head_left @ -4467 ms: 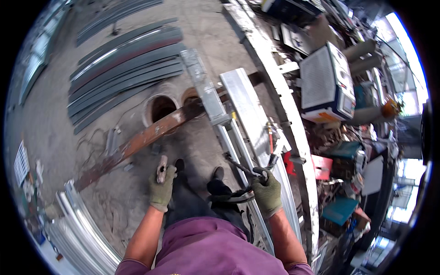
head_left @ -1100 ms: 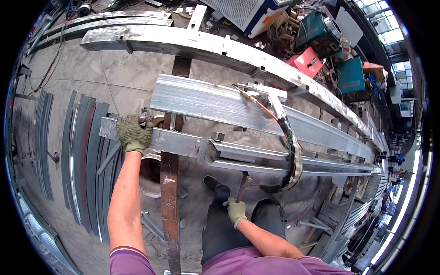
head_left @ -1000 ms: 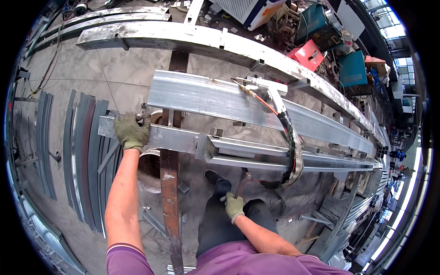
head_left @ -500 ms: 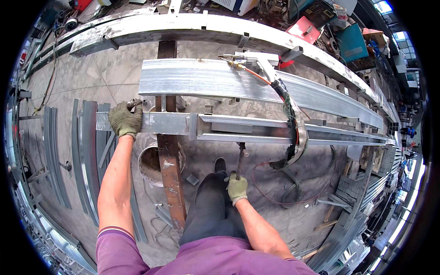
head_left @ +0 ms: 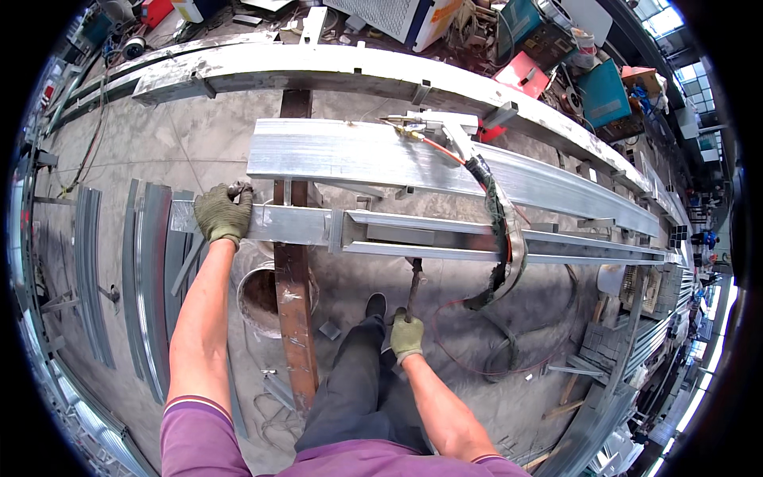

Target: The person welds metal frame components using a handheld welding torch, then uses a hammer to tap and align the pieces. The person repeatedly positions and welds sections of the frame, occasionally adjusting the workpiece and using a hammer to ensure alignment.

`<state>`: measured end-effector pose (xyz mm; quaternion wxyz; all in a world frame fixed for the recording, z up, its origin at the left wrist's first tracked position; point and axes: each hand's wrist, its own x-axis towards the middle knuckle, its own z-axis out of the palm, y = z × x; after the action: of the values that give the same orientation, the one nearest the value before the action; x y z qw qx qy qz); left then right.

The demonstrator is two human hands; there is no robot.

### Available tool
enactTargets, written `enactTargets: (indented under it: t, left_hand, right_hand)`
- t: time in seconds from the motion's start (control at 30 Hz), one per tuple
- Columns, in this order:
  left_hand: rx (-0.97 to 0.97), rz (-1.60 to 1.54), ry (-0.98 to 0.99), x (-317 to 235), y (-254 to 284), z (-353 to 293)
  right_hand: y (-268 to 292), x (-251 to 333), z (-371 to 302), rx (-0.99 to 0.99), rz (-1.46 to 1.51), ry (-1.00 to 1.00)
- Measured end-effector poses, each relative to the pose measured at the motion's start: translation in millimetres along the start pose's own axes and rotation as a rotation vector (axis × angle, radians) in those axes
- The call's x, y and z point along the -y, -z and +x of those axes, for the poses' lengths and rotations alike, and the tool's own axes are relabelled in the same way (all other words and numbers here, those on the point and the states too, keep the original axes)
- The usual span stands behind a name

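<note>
Head view: the left hand, gloved, is between nine and ten o'clock on the beam, fingers curled over the left end and closed on a metal piece whose tip shows by the thumb. Toward half past five, the gloved right hand is wrapped around the handle of a hammer; its head is just beside the beam's near edge, though I cannot tell whether they touch. At one o'clock a torch lies at the far edge of the channel, its cable draped across the beam. A rusty bar runs toward seven o'clock, under the beam.
</note>
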<state>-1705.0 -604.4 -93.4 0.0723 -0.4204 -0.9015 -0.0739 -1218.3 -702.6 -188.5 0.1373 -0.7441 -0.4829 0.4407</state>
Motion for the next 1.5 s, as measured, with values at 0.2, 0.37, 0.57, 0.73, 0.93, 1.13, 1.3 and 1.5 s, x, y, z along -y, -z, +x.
enactTargets:
  t: [0.2, 0.37, 0.57, 0.73, 0.93, 1.13, 1.3, 1.5]
  left_hand:
    - [-0.011, 0.014, 0.005, 14.6, -4.0, -5.8]
    - [0.022, 0.044, 0.015, -3.4, 1.0, -2.0]
    - [-0.021, -0.012, 0.007, 12.4, -1.7, -6.3]
    - [-0.003, 0.048, 0.006, 4.2, -0.2, -4.2]
    - [0.006, -0.009, 0.032, 6.2, -1.3, -4.0]
    - [0.013, 0.028, 0.035, 1.7, -1.2, -2.3]
    - [-0.052, 0.024, 0.001, 12.2, -3.0, -10.2]
    - [-0.022, -0.013, 0.027, 15.2, -8.2, -10.4]
  right_hand:
    - [11.7, 43.2, -18.0, 0.014, 0.041, -0.009]
    - [2.3, 16.1, 0.2, 0.023, -0.027, 0.020]
    - [2.4, 26.9, -10.8, 0.061, 0.041, -0.020]
    - [0.8, 23.6, -7.1, 0.030, 0.030, 0.080]
    - [2.8, 33.4, -7.7, 0.054, 0.126, 0.017]
    - [27.9, 52.0, -21.1, 0.144, 0.100, -0.066]
    - [95.8, 57.7, -83.8, 0.335, 0.094, -0.107]
    - [218.0, 87.7, -81.7, 0.139, -0.254, 0.208]
